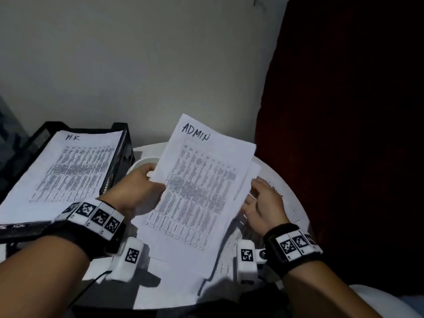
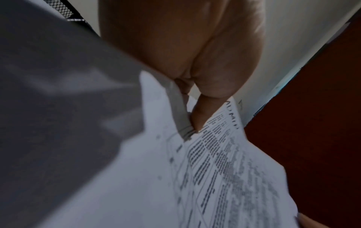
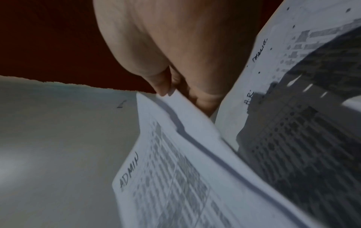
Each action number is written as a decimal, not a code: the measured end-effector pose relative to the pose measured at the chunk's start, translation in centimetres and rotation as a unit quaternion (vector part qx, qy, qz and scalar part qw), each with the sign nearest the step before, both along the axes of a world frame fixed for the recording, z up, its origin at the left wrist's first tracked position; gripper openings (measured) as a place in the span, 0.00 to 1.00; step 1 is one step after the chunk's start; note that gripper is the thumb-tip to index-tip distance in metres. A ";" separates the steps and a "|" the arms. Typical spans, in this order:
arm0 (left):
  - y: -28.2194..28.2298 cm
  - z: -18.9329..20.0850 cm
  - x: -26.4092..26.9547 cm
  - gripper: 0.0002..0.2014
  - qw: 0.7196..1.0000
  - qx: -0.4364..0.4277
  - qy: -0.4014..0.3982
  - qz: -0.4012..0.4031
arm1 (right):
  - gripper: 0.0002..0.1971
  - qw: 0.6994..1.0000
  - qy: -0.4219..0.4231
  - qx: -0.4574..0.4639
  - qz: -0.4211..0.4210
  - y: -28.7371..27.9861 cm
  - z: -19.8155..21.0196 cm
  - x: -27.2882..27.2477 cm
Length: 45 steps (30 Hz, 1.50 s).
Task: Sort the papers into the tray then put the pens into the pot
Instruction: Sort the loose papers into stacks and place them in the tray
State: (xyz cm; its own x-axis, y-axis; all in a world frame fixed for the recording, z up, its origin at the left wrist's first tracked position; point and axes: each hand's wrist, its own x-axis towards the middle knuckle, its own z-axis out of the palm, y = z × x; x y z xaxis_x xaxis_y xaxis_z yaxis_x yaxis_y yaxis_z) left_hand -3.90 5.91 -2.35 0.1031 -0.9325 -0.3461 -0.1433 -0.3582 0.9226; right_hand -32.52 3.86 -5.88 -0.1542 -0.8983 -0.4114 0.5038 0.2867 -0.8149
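Observation:
My left hand (image 1: 156, 177) pinches the left edge of a printed sheet headed ADMIN (image 1: 197, 180), lifted above the round white table (image 1: 291, 203). In the left wrist view the thumb (image 2: 199, 117) presses on that sheet (image 2: 224, 169). My right hand (image 1: 252, 191) is at the sheet's right side, and its fingertips (image 3: 164, 91) pinch the edge of a second sheet lying just under the ADMIN sheet (image 3: 175, 177). A black mesh tray (image 1: 117, 161) at the left holds a sheet headed HR (image 1: 68, 166). More loose papers (image 1: 174, 283) lie on the table. No pens are visible.
A white round rim (image 1: 143, 162), possibly a pot, shows behind my left hand beside the tray. A dark red curtain (image 1: 344, 134) hangs close on the right and a pale wall (image 1: 137, 65) stands behind. Another handwritten printed sheet (image 3: 273, 77) is near my right hand.

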 end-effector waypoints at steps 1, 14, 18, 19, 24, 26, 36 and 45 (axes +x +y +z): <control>0.0 0.0 0.4 0.17 1.000 -0.004 -0.011 0.008 | 0.06 0.999 0.031 0.025 -0.002 -0.3 -0.6 -0.4; -0.2 1.6 3.1 0.15 0.997 -0.043 -0.014 0.063 | 0.75 0.896 0.328 0.297 0.029 -3.7 -19.5 1.1; 0.1 2.0 3.8 0.14 0.997 -0.044 -0.021 0.056 | 0.61 0.850 0.408 0.329 0.043 -0.1 -12.6 6.1; 0.1 2.1 4.0 0.13 0.997 -0.045 -0.028 0.052 | 0.60 0.836 0.432 0.333 0.062 0.5 -12.0 6.7; 0.3 2.5 5.2 0.13 0.993 -0.062 -0.079 0.059 | 0.58 0.831 0.450 0.312 0.101 -0.3 -14.5 8.1; 0.4 2.6 5.3 0.13 0.993 -0.061 -0.079 0.062 | 0.51 0.830 0.458 0.308 0.081 -0.1 -14.1 7.8; 0.5 3.1 5.2 0.12 0.991 -0.073 -0.100 0.056 | 0.64 0.805 0.520 0.259 0.124 1.2 -13.2 8.4; 0.1 2.8 6.0 0.11 0.983 -0.087 -0.148 0.061 | 0.68 0.797 0.522 0.287 0.100 2.2 -12.4 9.2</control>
State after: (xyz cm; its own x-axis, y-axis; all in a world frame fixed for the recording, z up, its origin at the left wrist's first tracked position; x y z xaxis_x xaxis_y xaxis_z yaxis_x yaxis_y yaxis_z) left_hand 2.13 6.06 0.46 0.2910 -0.9491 -0.1201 -0.3810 -0.2302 0.8954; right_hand -23.34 6.03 -18.30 -0.5584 -0.6576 -0.5057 -0.4653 0.7529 -0.4654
